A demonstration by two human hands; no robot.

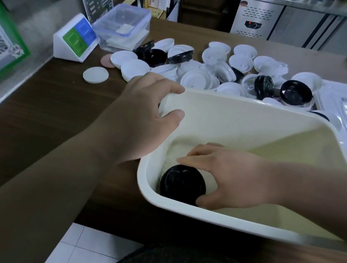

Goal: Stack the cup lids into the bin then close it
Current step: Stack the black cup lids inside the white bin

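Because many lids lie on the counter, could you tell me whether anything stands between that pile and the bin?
Nothing visible: the lid pile lies just behind the open bin. The left hand grips its far rim, and the right hand holds black lids inside.

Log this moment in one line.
left hand: grips bin rim | right hand: holds black lids inside bin | lid pile: behind bin

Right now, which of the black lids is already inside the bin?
The black lid the right hand grips, in the bin's near corner. The other black lids lie on the counter beyond.
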